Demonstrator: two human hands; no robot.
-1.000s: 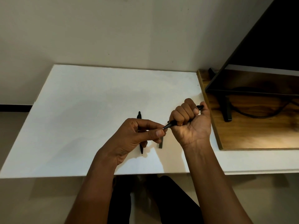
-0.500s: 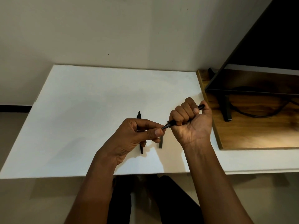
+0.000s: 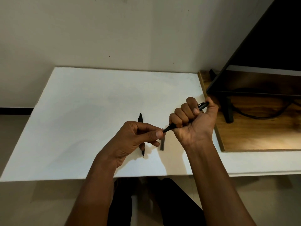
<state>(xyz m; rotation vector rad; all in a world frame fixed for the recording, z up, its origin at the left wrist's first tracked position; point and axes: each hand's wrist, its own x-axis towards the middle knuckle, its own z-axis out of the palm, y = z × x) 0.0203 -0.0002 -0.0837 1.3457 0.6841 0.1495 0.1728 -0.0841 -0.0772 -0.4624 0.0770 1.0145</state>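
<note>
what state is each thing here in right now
held pen, tilted, off the white table
right hand, fist gripping the held pen
left hand, pinching the held pen's tip
second pen, lying flat on the table, partly under the left hand
grey stick, lying flat
monitor, screen dark

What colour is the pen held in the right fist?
Black. The pen shows best in the head view, just below the fist.
</note>
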